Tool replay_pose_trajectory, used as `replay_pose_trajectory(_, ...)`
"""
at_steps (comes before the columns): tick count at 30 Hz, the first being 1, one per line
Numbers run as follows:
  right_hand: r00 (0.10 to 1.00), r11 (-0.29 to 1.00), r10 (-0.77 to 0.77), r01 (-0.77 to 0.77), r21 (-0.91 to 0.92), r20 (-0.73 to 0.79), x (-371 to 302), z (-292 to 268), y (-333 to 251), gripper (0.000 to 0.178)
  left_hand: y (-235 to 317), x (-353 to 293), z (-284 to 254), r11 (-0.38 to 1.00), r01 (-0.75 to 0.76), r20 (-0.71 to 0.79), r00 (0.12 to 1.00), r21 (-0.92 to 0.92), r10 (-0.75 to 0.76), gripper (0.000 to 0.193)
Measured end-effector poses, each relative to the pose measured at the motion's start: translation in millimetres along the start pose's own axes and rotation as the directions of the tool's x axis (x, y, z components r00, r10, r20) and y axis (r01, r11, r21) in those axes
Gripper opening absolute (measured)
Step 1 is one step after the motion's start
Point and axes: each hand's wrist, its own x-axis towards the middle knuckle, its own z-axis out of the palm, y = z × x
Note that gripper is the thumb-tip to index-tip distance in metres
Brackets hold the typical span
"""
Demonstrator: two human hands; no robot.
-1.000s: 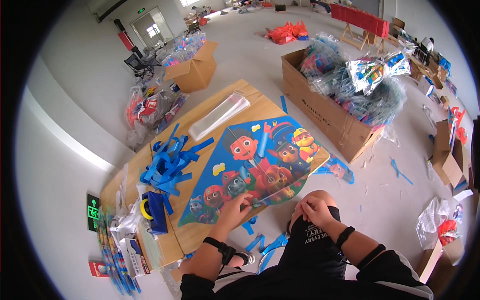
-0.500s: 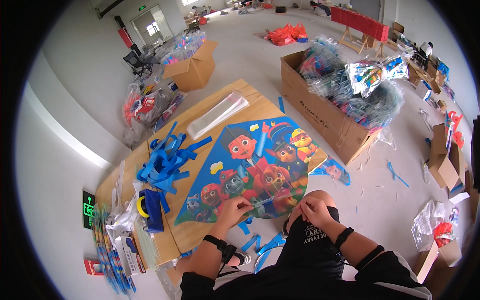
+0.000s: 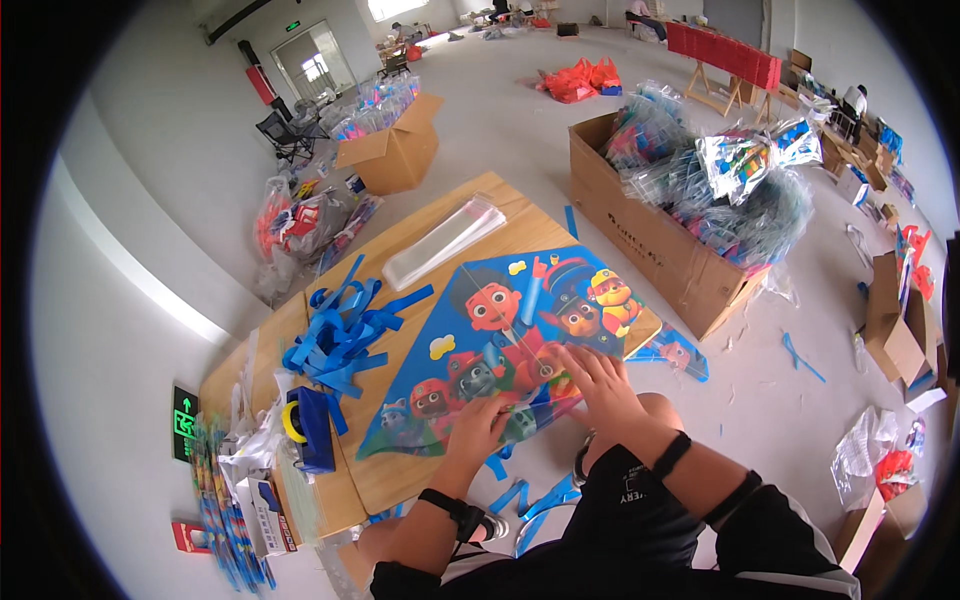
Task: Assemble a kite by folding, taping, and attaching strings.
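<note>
A kite [image 3: 505,325] printed with cartoon figures on blue lies spread on the wooden table [image 3: 350,485], its near edge reaching toward my knees. My left hand [image 3: 478,430] is closed at that near edge, fingers and thumb pinching the kite sheet. My right hand [image 3: 602,392] rests on the kite's right part, fingers stretched out and lying flat on the print. A bundle of blue ribbon strips [image 3: 345,335] lies left of the kite. Behind it is a stack of clear plastic sleeves [image 3: 445,243].
A blue tape dispenser [image 3: 316,430] with yellow tape stands at the table's left. A big cardboard box [image 3: 640,235] of wrapped kites is at the right. Another filled carton [image 3: 400,155] stands behind the table. Blue strips [image 3: 800,357] and scraps lie on the floor.
My right hand has moved from a pinch above my knee onto the kite, its fingers now spread. My left hand stays at the near edge. The view has shifted slightly.
</note>
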Motion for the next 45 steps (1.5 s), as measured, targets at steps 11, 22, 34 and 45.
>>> replay_pose_trajectory(11,0.985,0.985,-0.173,0.173,-0.013,-0.016,13,-2,17,0.031,28,-34,12,0.892,-0.326,-0.085,0.926,0.313,0.369,0.023)
replay_pose_trajectory(22,0.914,0.956,-0.293,0.285,-0.069,-0.283,55,-51,-6,0.028,-3,-61,46,0.919,0.240,0.059,0.961,0.313,-0.271,0.065)
replay_pose_trajectory(34,0.876,0.966,-0.254,0.252,-0.060,-0.410,119,-109,-18,0.028,12,-50,4,0.857,0.447,0.005,0.886,0.257,-0.464,0.060)
replay_pose_trajectory(45,0.677,0.766,-0.011,0.479,0.429,-0.736,140,-209,-44,0.024,23,-114,-55,0.837,-0.055,0.583,0.693,-0.544,0.425,0.054)
